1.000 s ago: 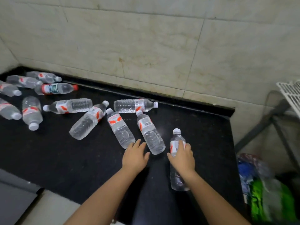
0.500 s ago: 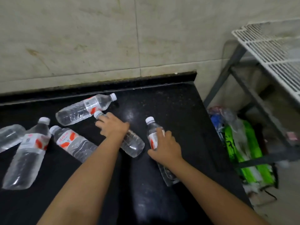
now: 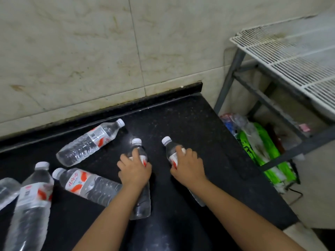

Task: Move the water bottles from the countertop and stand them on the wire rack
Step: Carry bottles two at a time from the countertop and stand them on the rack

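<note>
Forearms: two bare arms reach from the lower edge over the countertop (image 3: 190, 124).
Left hand (image 3: 135, 171): fingers curled round the labelled upper part of a bottle (image 3: 140, 205); white cap points away from the person, base toward them.
Right hand (image 3: 188, 166): fingers curled round the label of a second bottle (image 3: 167, 144); cap points up and away, base hidden behind the wrist.
Contact with counter: cannot tell for either held bottle.
Loose bottles: one lies on its side just left of the left wrist (image 3: 87, 185); another lies at the lower left (image 3: 30, 205); a third lies farther back near the wall (image 3: 90, 142).
Wire rack (image 3: 290, 57): white, right of the counter, well apart from both hands.
Below rack: green and clear bags (image 3: 261, 147).
</note>
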Demonstrator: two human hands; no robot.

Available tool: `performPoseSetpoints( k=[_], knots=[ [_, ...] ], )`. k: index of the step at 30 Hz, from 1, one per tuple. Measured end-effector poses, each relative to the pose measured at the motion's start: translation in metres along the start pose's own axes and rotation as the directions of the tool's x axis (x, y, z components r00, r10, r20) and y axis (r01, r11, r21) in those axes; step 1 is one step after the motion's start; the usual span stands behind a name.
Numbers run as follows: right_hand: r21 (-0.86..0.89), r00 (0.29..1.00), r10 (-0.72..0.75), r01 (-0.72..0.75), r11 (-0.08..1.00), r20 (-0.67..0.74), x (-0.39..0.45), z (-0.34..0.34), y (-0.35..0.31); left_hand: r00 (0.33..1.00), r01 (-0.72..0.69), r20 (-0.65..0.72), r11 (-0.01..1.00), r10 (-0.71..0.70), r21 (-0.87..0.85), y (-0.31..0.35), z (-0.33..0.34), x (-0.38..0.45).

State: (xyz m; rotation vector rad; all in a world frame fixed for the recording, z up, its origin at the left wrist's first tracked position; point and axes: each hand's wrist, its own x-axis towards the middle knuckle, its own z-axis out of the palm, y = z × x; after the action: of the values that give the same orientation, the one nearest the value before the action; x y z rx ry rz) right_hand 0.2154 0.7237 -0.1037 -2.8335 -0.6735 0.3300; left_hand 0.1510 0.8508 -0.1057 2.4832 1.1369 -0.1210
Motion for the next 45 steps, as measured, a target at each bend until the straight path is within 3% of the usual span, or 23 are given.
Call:
performPoseSetpoints(
  k=[7,9,13,16,20,23,26,28,38,40,45],
  knots=[
    [-0.124,0.998,0.004,-0.011,0.992,-0.057,-0.011,-0.004,-0.003,0.997,-0.035,-0.069,0.999,0.038,0.037,-0.003,0.003,-0.001],
    [-0.128,0.990,0.001,-0.019,0.992,-0.142,-0.021,-0.007,0.001,0.984,-0.115,-0.139,0.993,0.113,-0.006,-0.002,0.000,-0.006],
    [-0.042,0.961,-0.031,0.021,0.999,-0.276,-0.039,-0.023,0.028,0.929,-0.312,-0.188,0.948,0.319,0.066,0.007,-0.006,-0.026],
    [0.026,0.912,-0.069,0.087,0.996,-0.404,-0.051,-0.062,0.051,0.847,-0.425,-0.304,0.899,0.437,0.107,0.033,-0.023,-0.041],
    [0.164,0.835,-0.069,0.187,0.969,-0.545,-0.066,-0.139,0.093,0.689,-0.550,-0.473,0.821,0.549,0.152,0.095,-0.056,-0.067],
    [0.280,0.818,-0.071,0.276,0.920,-0.571,-0.078,-0.202,0.132,0.583,-0.603,-0.593,0.785,0.556,0.143,0.161,-0.074,-0.091],
    [0.298,0.717,-0.070,0.374,0.879,-0.693,-0.084,-0.256,0.177,0.497,-0.624,-0.675,0.766,0.545,0.159,0.238,-0.076,-0.121],
    [0.274,0.695,-0.087,0.392,0.878,-0.714,-0.084,-0.284,0.206,0.446,-0.650,-0.720,0.746,0.532,0.149,0.288,-0.074,-0.139],
    [0.273,0.576,-0.047,0.456,0.847,-0.816,-0.043,-0.377,0.320,0.246,-0.723,-0.849,0.672,0.468,0.160,0.465,-0.088,-0.155],
    [0.281,0.569,-0.025,0.444,0.851,-0.822,-0.026,-0.386,0.343,0.221,-0.713,-0.868,0.681,0.445,0.168,0.486,-0.091,-0.138],
    [0.318,0.596,0.010,0.414,0.853,-0.803,0.025,-0.403,0.382,0.259,-0.714,-0.879,0.692,0.401,0.106,0.530,-0.089,-0.089]
  ],
)
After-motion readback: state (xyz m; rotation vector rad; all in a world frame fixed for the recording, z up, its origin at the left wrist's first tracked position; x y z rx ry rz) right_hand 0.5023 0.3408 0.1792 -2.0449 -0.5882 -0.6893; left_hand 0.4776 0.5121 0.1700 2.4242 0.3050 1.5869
